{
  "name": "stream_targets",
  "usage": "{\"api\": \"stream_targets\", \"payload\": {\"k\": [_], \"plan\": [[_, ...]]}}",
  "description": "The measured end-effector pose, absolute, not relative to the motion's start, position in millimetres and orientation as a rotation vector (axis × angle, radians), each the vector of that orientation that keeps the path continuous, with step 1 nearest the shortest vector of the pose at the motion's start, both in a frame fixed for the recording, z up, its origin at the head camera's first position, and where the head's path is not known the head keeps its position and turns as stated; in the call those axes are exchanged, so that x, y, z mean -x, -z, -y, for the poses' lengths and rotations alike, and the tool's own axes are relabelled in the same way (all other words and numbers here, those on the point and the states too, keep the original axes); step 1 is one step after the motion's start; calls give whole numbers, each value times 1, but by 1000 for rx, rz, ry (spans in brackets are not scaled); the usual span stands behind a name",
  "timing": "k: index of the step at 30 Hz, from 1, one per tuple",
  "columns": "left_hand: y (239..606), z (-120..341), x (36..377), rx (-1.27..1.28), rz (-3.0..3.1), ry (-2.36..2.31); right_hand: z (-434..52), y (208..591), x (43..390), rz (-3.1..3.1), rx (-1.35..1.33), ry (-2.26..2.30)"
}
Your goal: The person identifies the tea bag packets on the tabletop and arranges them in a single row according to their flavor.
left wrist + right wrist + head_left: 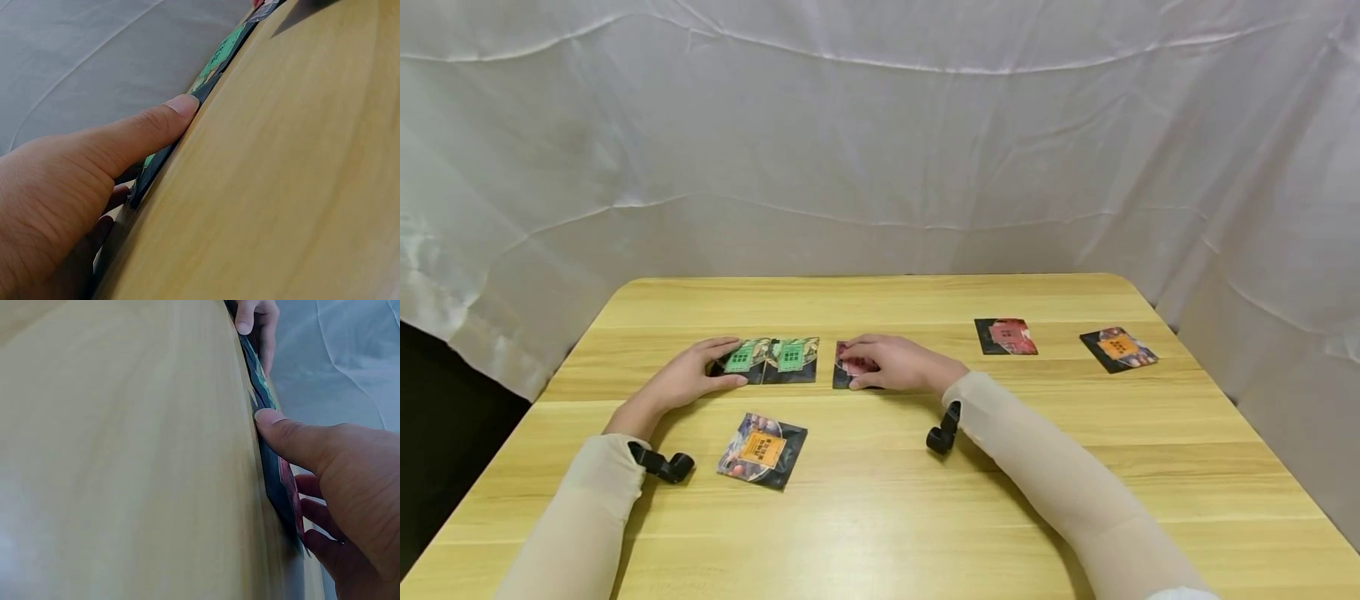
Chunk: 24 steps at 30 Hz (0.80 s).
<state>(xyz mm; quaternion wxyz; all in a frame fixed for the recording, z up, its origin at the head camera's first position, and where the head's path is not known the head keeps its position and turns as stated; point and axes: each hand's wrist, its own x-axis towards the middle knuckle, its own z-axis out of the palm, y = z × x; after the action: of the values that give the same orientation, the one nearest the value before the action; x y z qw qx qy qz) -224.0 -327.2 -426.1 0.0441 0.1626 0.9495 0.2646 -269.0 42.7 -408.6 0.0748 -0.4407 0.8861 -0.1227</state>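
Two flat dark packets with green labels lie side by side on the table, the left green packet (742,357) meeting the right green packet (792,357). My left hand (681,379) holds the left one by its edges, thumb (183,105) along the near edge and fingers around the far side. Just right of the pair, with a narrow gap, lies a dark packet with a red label (842,372). My right hand (898,364) grips it by the edges, covering most of it in the head view; its thumb (270,417) is on the near edge.
An orange-labelled packet (762,450) lies tilted, nearer me, below the green pair. At the back right are another red-labelled packet (1006,336) and a second orange-labelled packet (1118,348). A pale curtain (910,150) hangs behind the wooden table (910,517).
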Motion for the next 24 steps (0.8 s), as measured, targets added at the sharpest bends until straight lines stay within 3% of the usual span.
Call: {"api": "stream_targets", "payload": {"k": [24], "plan": [[428,328,226,-497,-2897,-795,-29,411,281,-2665,1275,418]]}}
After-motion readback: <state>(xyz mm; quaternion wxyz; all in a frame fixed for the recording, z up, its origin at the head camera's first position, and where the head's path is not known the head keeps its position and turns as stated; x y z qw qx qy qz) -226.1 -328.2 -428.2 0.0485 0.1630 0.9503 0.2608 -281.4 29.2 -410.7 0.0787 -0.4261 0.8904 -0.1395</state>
